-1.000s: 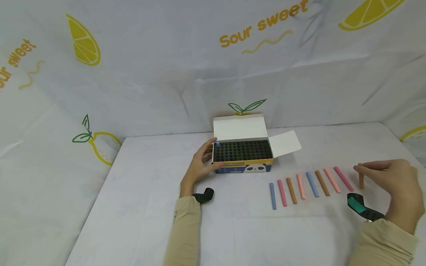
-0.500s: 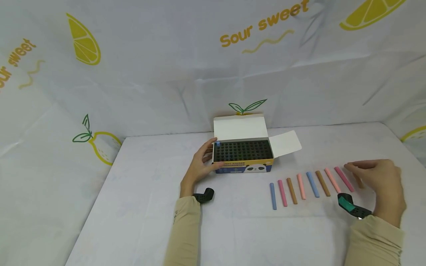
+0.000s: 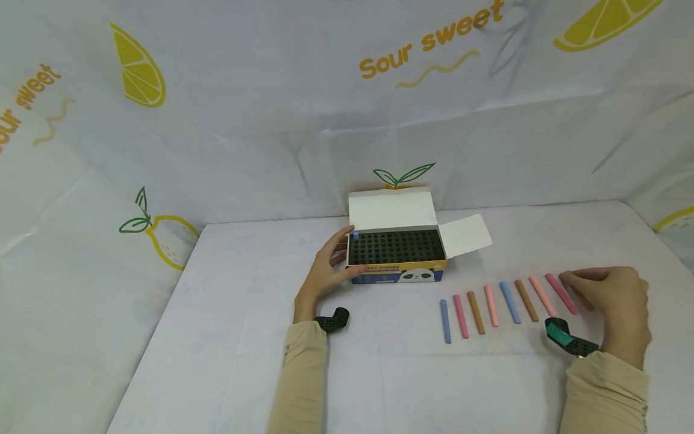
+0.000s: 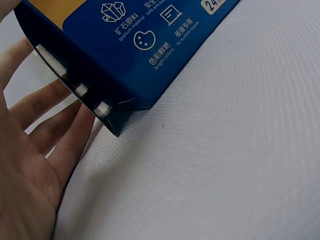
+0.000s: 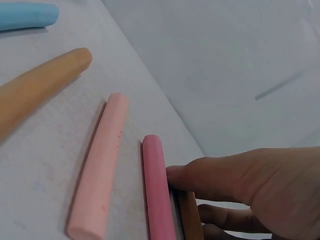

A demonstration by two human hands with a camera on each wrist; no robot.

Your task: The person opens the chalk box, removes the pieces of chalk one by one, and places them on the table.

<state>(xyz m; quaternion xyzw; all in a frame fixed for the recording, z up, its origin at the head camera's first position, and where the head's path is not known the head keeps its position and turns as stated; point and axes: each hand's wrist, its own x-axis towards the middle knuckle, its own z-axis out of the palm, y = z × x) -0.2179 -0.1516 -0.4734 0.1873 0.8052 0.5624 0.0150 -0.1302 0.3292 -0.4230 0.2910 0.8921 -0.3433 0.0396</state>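
An open chalk box (image 3: 398,276) with a black holed tray stands mid-table, and one blue chalk (image 3: 355,234) stands in its far left corner hole. My left hand (image 3: 332,260) rests against the box's left end with straight fingers; the left wrist view shows the palm (image 4: 30,165) beside the blue box wall (image 4: 140,45). My right hand (image 3: 582,288) pinches a brown chalk (image 5: 190,220) low over the table. This chalk lies right beside the dark pink chalk (image 5: 157,190) at the right end of a row of several chalks (image 3: 490,304).
The row runs from a blue chalk (image 3: 444,319) on the left to the dark pink chalk (image 3: 560,292). The box lid (image 3: 391,208) stands up behind the tray, and a side flap (image 3: 466,234) sticks out to the right. Printed cloth walls enclose the white table (image 3: 244,337).
My right hand has moved left and down with the brown chalk, turning it from upright to lying alongside the dark pink chalk. The left hand and the box have not moved.
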